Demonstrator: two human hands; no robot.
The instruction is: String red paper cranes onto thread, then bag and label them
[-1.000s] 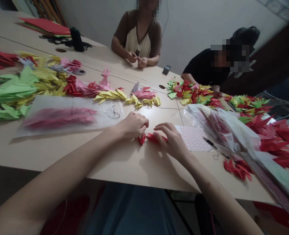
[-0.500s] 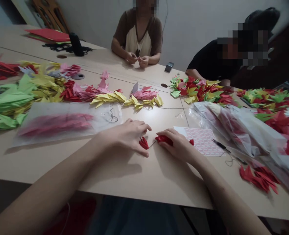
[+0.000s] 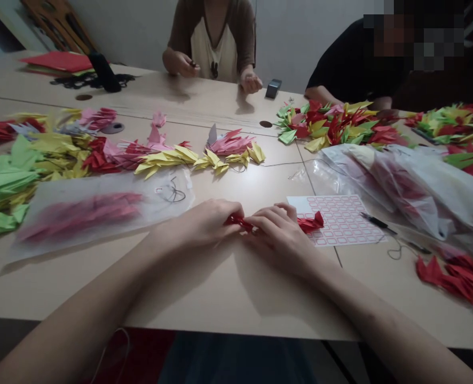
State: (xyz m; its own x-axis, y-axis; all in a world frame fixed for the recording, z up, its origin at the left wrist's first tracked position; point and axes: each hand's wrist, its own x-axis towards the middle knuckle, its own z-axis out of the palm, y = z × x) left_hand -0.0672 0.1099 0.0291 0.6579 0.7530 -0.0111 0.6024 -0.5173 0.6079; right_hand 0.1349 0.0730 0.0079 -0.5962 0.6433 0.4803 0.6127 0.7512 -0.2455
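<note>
Red origami crane point(image 3: 236, 221) sits pinched between our left hand point(image 3: 198, 224) and right hand point(image 3: 278, 237), just in from the near edge of the table point(image 3: 236, 298) and about midway along it. Both hands are closed on it, fingers curled inward and meeting at the paper. They hide most of the folds, so we cannot tell exactly how each hand grips it. Working with both hands close together probably keeps such a small piece steady. Just past our right hand, a second red crane point(image 3: 312, 222) lies on the left part of a sheet of pink-outlined labels point(image 3: 340, 218), likely placed there to stay within reach. A slim black tool point(image 3: 375, 221) and a loop of dark thread point(image 3: 394, 253) lie beside that sheet, and a clear plastic bag point(image 3: 404, 186) lies beyond them. Toward the left, a translucent sleeve point(image 3: 100, 213) holds pink cranes flat, while yellow cranes point(image 3: 168, 160) lie in a line farther in, their colours apparently grouped for sorting. Near the far edge, a co-worker's hands point(image 3: 250, 81) are held apart above the table.
</note>
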